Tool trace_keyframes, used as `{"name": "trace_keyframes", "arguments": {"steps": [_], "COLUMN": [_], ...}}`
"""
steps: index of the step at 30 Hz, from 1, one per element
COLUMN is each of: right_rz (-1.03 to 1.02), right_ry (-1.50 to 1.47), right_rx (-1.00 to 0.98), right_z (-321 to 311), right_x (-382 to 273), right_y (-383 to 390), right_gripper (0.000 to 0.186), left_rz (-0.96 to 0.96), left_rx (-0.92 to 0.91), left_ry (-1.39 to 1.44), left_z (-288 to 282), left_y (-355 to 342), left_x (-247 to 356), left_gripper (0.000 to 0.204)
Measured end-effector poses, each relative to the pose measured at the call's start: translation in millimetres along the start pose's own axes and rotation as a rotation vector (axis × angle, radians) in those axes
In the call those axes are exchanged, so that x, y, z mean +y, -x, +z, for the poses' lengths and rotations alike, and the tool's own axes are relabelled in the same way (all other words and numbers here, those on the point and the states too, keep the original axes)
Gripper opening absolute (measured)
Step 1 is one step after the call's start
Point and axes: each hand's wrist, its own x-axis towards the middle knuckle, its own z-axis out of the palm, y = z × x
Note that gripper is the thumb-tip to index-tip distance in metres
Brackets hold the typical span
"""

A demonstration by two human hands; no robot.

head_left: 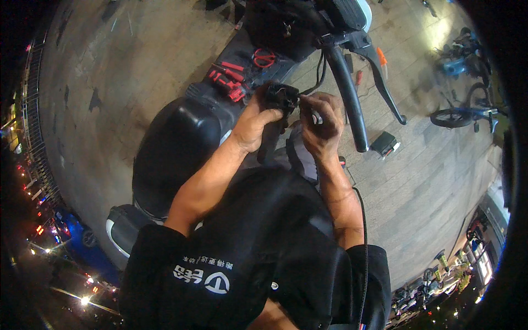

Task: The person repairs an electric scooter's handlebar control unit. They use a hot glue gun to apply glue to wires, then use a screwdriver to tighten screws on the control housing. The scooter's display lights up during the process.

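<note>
The left hand (252,125) is curled around a small black part (280,99), its thumb pressed along the near side. The right hand (325,122) has its fingers bent and drawn together at the part's right edge; what lies between the fingertips is too small to tell. The part is held up to the right of the scooter's black seat (176,148), a little beyond its far end. Past that far end of the seat, red tools (231,82) lie in a cluster on the scooter, with a red ring-shaped thing (264,58) farther on. Well right of the seat is the handlebar grip (347,96), with its brake lever (382,82). Farther right of the seat, a black box (384,143) sits on the paving (418,181), and farthest right lies a blue bicycle (478,113).
</note>
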Motion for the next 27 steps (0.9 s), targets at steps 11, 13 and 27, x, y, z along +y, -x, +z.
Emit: {"name": "trace_keyframes", "arguments": {"steps": [11, 13, 27], "right_rz": [0.112, 0.093, 0.309], "right_ry": [0.042, 0.099, -0.31], "right_rx": [-0.01, -0.037, -0.161], "right_z": [12.5, 10.8, -6.7], "right_x": [5.4, 6.6, -2.7], "right_y": [-5.4, -7.4, -10.9], "right_gripper": [0.025, 0.024, 0.022], "left_rz": [0.106, 0.127, 0.13], "left_rx": [-0.03, -0.036, -0.069], "left_ry": [-0.166, -0.203, -0.214], "left_z": [7.9, 9.0, 3.2], "left_y": [0.3, 1.7, 5.9], "left_x": [-1.6, 0.2, 1.7], "left_gripper": [0.064, 0.064, 0.074]}}
